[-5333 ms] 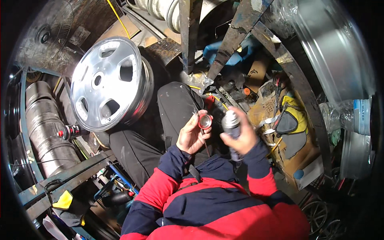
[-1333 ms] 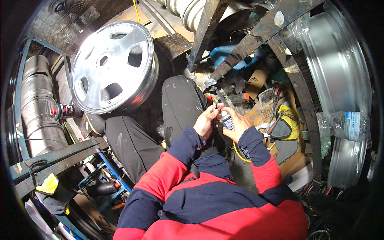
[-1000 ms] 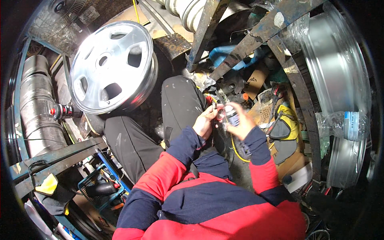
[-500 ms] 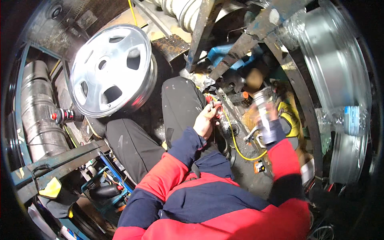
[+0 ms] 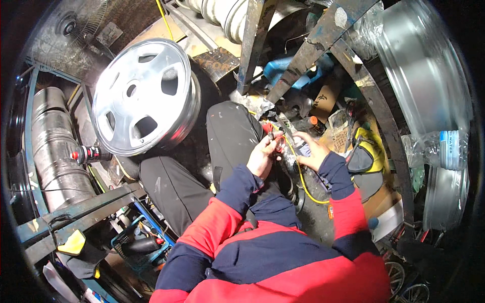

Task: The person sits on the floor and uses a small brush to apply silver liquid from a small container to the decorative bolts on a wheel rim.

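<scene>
My left hand (image 5: 261,157) is closed around a small red tool with a metal end (image 5: 273,135), in front of my right knee. Just to its right, my right hand (image 5: 314,152) has thumb and fingers bent round a pale cylindrical can (image 5: 303,150), mostly covered by the hand. The two hands are close together but apart. A thin yellow hose (image 5: 302,179) curves beneath them; where it joins is hidden. A polished five-spoke wheel rim (image 5: 119,96) leans beyond my left knee.
A dark metal frame (image 5: 371,91) stands to the right, with wrapped rims (image 5: 427,65) behind it. A yellow-and-grey glove (image 5: 368,159) lies right of my hand. At left are a metal cylinder (image 5: 58,146), a fan (image 5: 67,25) and a blue basket (image 5: 132,257).
My right hand has come left and inward, bringing the can from beside the glove to near my left hand. The blur of its movement is gone. My left hand has hardly moved.
</scene>
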Demonstrator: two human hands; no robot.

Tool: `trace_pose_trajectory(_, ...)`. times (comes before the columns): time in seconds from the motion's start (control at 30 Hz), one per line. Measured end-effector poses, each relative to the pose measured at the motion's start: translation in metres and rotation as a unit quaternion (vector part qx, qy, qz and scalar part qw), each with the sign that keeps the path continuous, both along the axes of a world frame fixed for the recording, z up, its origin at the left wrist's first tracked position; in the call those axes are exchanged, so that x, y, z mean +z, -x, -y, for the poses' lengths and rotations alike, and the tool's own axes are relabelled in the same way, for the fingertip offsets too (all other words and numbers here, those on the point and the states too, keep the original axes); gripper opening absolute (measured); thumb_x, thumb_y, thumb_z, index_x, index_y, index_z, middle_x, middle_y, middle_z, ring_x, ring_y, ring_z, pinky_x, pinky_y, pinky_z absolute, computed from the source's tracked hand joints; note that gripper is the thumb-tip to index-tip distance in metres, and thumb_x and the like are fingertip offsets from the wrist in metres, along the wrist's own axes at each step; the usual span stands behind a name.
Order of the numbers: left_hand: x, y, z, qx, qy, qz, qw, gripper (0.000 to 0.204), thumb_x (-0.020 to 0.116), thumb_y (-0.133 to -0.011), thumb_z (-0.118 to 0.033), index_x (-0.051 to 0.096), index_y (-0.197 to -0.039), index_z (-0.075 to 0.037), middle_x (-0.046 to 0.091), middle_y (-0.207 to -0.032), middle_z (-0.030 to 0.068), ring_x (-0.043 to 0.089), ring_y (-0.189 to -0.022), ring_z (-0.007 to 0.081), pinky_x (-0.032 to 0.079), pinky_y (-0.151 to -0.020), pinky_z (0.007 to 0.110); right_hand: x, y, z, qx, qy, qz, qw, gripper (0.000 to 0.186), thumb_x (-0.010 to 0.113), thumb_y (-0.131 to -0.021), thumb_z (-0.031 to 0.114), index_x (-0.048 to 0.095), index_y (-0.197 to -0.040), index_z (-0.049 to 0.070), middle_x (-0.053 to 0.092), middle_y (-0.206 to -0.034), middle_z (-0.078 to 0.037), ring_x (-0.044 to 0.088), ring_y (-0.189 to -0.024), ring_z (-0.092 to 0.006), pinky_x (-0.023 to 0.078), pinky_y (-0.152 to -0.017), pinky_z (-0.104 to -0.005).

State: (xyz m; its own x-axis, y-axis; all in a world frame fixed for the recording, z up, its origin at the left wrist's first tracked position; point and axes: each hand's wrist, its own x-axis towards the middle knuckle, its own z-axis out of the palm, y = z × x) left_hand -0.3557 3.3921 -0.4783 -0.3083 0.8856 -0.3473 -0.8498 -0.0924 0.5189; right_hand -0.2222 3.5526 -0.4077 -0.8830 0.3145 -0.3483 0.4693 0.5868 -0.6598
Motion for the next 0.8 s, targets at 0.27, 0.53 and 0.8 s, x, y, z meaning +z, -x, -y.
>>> trace_pose_trajectory(0.27, -0.001, -0.003, -0.005, 0.014, 0.033, 0.008, 0.999, 0.030, 0.046, -0.099, -0.014, 0.052, -0.129, -0.008, 0.060, -0.100, -0.0024, 0.053, -0.086, 0.0090, 0.042, -0.072, 0.025, 0.022, 0.028, 0.035, -0.010, -0.117, 0.057, 0.991, 0.060, 0.067, -0.076, 0.025, 0.041, -0.130, 0.020, 0.058, -0.113, -0.023, 0.058, -0.103, -0.0440, 0.048, -0.087, -0.0480)
trace_pose_trajectory(0.53, -0.004, -0.003, -0.004, 0.018, 0.032, 0.014, 0.999, 0.030, 0.046, -0.099, -0.013, 0.053, -0.128, -0.009, 0.060, -0.104, -0.0032, 0.052, -0.088, 0.0087, 0.042, -0.072, 0.025, 0.016, 0.030, 0.041, -0.009, -0.132, 0.049, 0.990, 0.060, 0.067, -0.074, 0.024, 0.041, -0.129, 0.019, 0.060, -0.105, -0.027, 0.059, -0.099, -0.0456, 0.048, -0.084, -0.0489)
trace_pose_trajectory(0.8, -0.012, -0.003, -0.003, 0.002, 0.024, -0.002, 1.000, 0.031, 0.046, -0.099, -0.014, 0.053, -0.129, -0.009, 0.060, -0.102, -0.0033, 0.052, -0.088, 0.0090, 0.043, -0.074, 0.027, 0.016, 0.029, 0.041, -0.006, -0.139, 0.040, 0.990, 0.059, 0.065, -0.074, 0.024, 0.041, -0.128, 0.018, 0.061, -0.103, -0.027, 0.059, -0.097, -0.0463, 0.049, -0.081, -0.0496)
